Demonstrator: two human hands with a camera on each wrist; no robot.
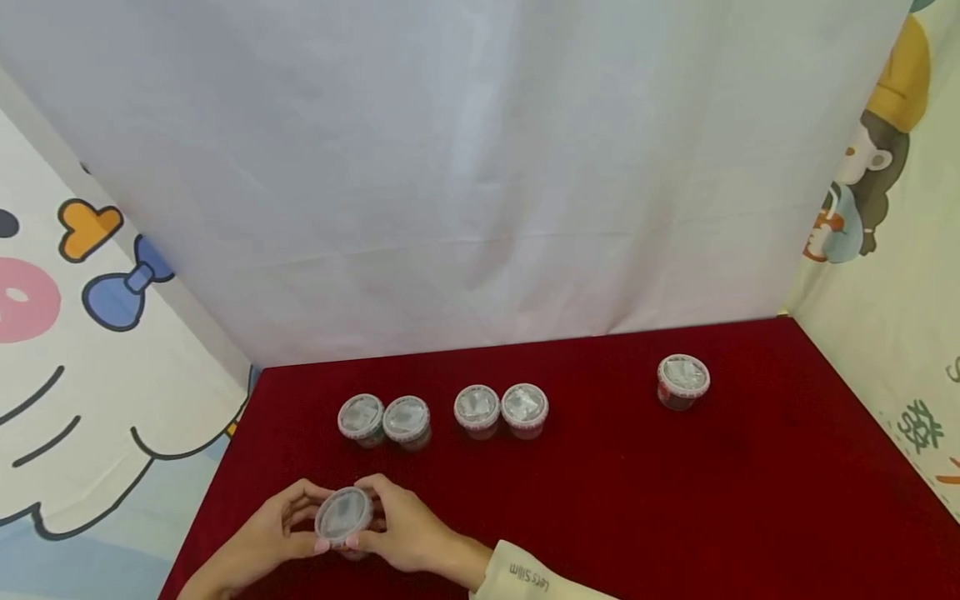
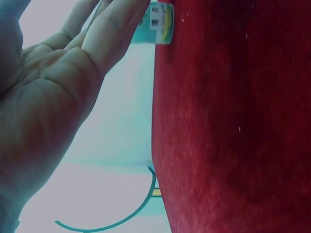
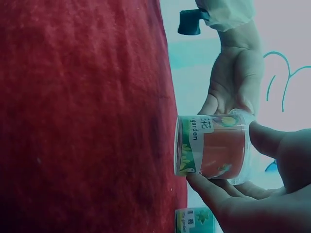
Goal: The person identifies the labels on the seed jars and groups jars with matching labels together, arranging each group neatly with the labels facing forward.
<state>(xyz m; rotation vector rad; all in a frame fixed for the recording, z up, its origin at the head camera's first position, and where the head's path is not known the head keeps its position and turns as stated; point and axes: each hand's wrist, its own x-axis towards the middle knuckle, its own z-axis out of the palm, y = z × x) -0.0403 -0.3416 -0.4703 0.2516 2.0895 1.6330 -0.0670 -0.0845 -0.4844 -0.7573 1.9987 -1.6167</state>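
Near the table's front left, both hands hold one small round plastic tub (image 1: pixel 344 515) with a clear lid. My left hand (image 1: pixel 262 533) grips it from the left, thumb at the near side and fingers at the far side. From the right, my right hand (image 1: pixel 408 527) pinches the lid's edge between thumb and fingers. In the right wrist view the tub (image 3: pixel 222 153) shows a green and white label and orange-red contents, its base close to the red cloth. The left wrist view has the left palm (image 2: pixel 58 92), with the held tub hidden.
Behind the hands stand two pairs of similar lidded tubs, one pair at left (image 1: pixel 362 417) and one at centre (image 1: pixel 523 407). Another tub (image 1: pixel 682 379) is at the back right. Red cloth (image 1: pixel 637 500) covers the table; a white curtain (image 1: pixel 480 208) hangs behind, with printed panels (image 1: pixel 60 433) at the sides.
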